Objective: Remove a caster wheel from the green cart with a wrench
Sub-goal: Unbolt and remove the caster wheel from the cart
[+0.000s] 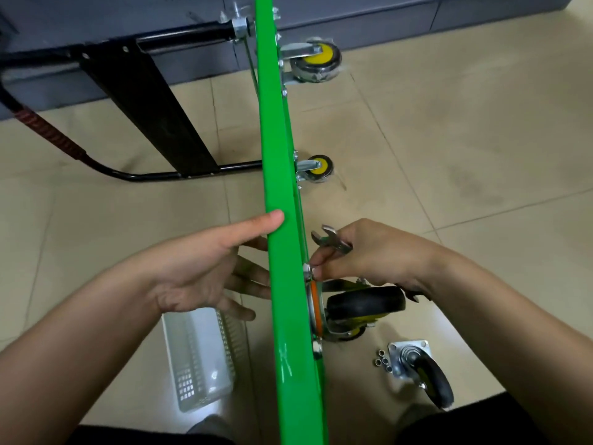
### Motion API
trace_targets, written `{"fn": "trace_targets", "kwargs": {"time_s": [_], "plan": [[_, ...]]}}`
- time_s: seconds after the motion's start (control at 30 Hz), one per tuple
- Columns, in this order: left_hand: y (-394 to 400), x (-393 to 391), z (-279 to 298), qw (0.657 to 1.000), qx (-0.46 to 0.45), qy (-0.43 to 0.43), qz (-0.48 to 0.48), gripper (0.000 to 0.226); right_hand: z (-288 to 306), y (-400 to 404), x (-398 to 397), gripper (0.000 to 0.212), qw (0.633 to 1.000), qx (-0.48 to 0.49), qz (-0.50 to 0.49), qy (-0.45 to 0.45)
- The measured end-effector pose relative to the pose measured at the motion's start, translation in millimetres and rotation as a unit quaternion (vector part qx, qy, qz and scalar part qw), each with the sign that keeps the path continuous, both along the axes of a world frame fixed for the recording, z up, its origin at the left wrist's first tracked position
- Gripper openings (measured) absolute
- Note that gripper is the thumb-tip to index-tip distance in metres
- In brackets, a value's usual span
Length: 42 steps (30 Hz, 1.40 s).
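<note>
Green cart deck (282, 220) on edge, running down frame centre. My left hand (195, 271) braces it, thumb on top. My right hand (369, 255) holds the wrench (330, 240), fingertips pinching a nut (308, 270) above the mounted caster wheel (365, 303). Loose caster (423, 372) and nuts (382, 364) lower right; white basket (199, 358) lower left.

Glossy green painted cart deck (282, 187), everything bolted to it bright metal.
My wrench (330, 239) is bare shiny steel; right of the deck, matt black rubber caster wheel (365, 304) in zinc-plated fork; left, white perforated plastic basket (197, 358) on smooth beige tile (465, 155).
</note>
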<state>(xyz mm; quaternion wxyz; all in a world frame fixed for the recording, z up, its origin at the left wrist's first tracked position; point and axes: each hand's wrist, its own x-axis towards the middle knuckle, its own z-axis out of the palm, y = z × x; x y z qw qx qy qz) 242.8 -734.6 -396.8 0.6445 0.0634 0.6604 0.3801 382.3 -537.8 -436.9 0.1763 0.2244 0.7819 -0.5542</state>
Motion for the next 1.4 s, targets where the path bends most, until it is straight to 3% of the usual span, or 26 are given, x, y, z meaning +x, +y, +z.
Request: {"fn": "trace_targets", "kwargs": {"time_s": [0.47, 0.9, 1.4], "plan": [[0.3, 8.1, -3.8, 0.998, -0.007, 0.051, 0.029, 0.092, -5.7, -6.5, 4.4, 0.020, 0.998, 0.023, -0.017, -0.062], [3.3, 12.7, 0.2, 0.998, -0.015, 0.061, 0.031, 0.087, -5.3, -6.7, 6.4, 0.002, 0.995, -0.047, -0.057, -0.070], [3.1, 13.3, 1.7, 0.998, -0.014, 0.062, 0.027, 0.087, -3.4, -5.6, -0.1, 0.022, 0.995, -0.046, -0.035, -0.079]]}}
